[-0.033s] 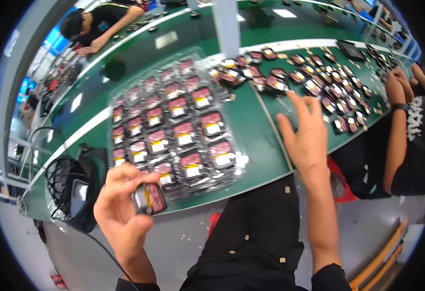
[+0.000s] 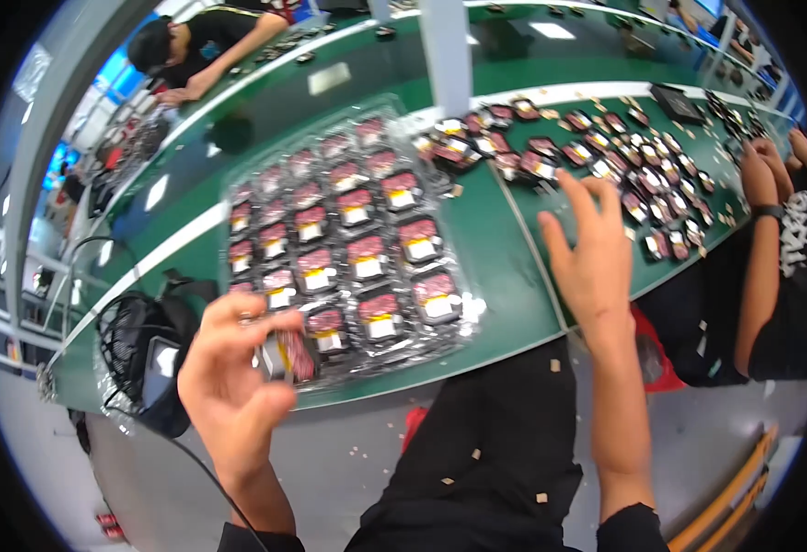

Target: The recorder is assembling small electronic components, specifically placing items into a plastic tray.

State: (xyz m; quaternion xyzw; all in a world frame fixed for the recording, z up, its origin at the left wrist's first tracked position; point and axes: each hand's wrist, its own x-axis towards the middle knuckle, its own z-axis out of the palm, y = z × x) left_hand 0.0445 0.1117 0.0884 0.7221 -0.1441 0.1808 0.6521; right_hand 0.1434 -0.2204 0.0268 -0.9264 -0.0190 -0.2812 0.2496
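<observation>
Near the table's front edge my left hand (image 2: 236, 373) grips a small black boxy unit (image 2: 294, 357) between curled fingers and thumb. Its label is pinkish red with a yellow band, and part of the unit is hidden by the fingers. Beside it lies a clear plastic tray (image 2: 466, 324) with rows of similar labelled units in its pockets. My right hand (image 2: 595, 248) hovers over the table with fingers spread and nothing in them. Its fingertips are nearest to a loose labelled unit (image 2: 540, 166) at the edge of a scattered pile.
Several more units (image 2: 657, 179) are strewn across the green table (image 2: 495, 276) at right. A black box (image 2: 677, 104) sits behind them, and a black mesh bag (image 2: 137, 336) at the far left. Another person's hands (image 2: 760, 170) work at right; a grey post (image 2: 447, 64) rises behind.
The unit in my left hand has tilted a little. My right hand stays spread near the pile, and the whole view has shifted slightly.
</observation>
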